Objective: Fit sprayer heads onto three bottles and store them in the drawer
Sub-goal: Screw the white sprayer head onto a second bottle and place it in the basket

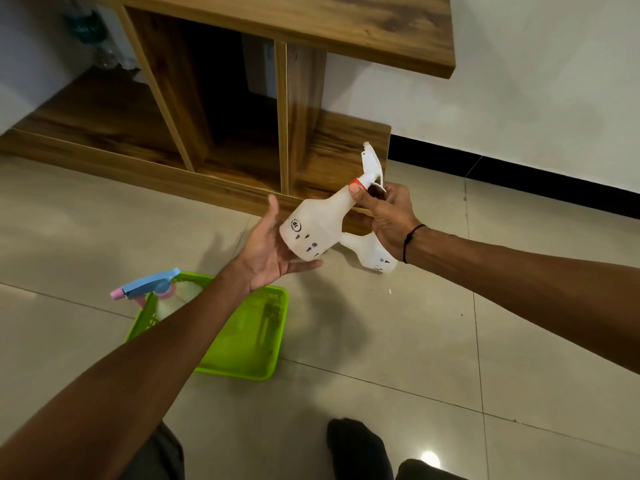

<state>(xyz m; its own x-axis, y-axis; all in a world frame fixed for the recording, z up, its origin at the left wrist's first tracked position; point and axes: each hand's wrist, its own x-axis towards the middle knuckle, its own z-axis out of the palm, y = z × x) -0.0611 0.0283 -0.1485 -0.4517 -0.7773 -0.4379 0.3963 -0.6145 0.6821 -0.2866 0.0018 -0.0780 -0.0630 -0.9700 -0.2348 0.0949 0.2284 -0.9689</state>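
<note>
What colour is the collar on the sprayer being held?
Orange-red collar, clearest in the head view.

I see a pale tiled floor point(398, 341) with a bright spot of reflected light point(430, 459) near the bottom edge. A dark baseboard point(519, 174) runs along the foot of the white wall point(554, 81) on the right. At top left, behind the wooden unit, stands a clear water bottle with a teal label point(83, 29), blurred. My dark-socked foot point(356, 445) shows below.

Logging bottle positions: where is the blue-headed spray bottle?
Lower left in the head view: the blue-headed spray bottle stands in the green tray on the floor, beside the left forearm.
</note>
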